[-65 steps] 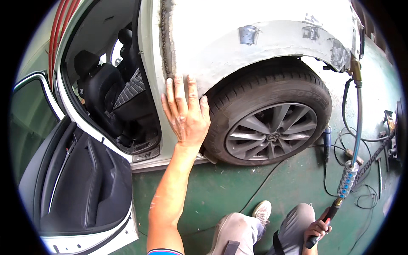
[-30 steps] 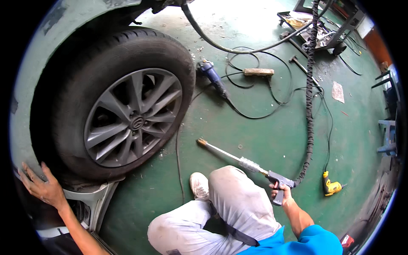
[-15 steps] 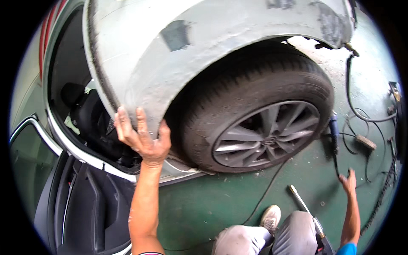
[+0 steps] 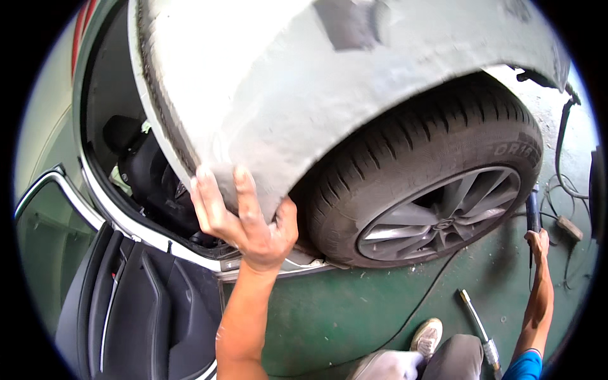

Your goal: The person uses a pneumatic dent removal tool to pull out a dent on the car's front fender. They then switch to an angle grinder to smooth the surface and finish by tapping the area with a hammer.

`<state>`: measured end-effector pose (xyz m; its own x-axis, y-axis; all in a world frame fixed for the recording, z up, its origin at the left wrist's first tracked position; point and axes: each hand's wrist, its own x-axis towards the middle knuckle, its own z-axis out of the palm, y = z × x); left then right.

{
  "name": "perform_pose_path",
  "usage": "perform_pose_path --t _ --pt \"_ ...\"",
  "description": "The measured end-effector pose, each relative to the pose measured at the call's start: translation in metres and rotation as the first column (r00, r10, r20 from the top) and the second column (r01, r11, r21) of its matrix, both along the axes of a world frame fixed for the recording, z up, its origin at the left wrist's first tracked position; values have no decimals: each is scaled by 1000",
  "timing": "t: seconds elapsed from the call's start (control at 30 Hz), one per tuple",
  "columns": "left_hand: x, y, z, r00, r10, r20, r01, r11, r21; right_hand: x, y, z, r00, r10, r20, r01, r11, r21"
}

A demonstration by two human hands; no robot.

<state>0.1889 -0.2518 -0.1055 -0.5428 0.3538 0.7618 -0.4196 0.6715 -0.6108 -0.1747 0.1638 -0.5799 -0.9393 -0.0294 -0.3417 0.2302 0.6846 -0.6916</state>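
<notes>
A blue power tool (image 4: 534, 209) sits just right of the wheel (image 4: 443, 223), a worker's right hand (image 4: 538, 243) at its lower end; whether it is grasped cannot be told. The left hand (image 4: 250, 223) rests, spread and unclenched, against the pale car panel (image 4: 272, 120).

A car-body workshop, shown by the patchy fender (image 4: 310, 95), corded power tool (image 4: 533, 209) and green floor (image 4: 316, 316).

The green painted floor (image 4: 367, 304) bore the car's tyre (image 4: 351, 209), with a dark cable (image 4: 415, 310) trailing from beneath. A pale sneaker (image 4: 428, 334), a metal-shafted tool (image 4: 476, 318), a small ring (image 4: 503, 319) and a brownish oblong block (image 4: 569, 228) also rested there.
</notes>
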Motion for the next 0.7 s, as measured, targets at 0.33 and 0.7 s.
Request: perform_pose_path --t 0.33,0.7 --pt "46 70 42 931 -60 359 -206 726 656 297 193 256 908 -68 413 272 845 -461" --pt "159 337 43 773 -623 119 -627 -723 290 377 43 483 772 158 616 247 818 -520"
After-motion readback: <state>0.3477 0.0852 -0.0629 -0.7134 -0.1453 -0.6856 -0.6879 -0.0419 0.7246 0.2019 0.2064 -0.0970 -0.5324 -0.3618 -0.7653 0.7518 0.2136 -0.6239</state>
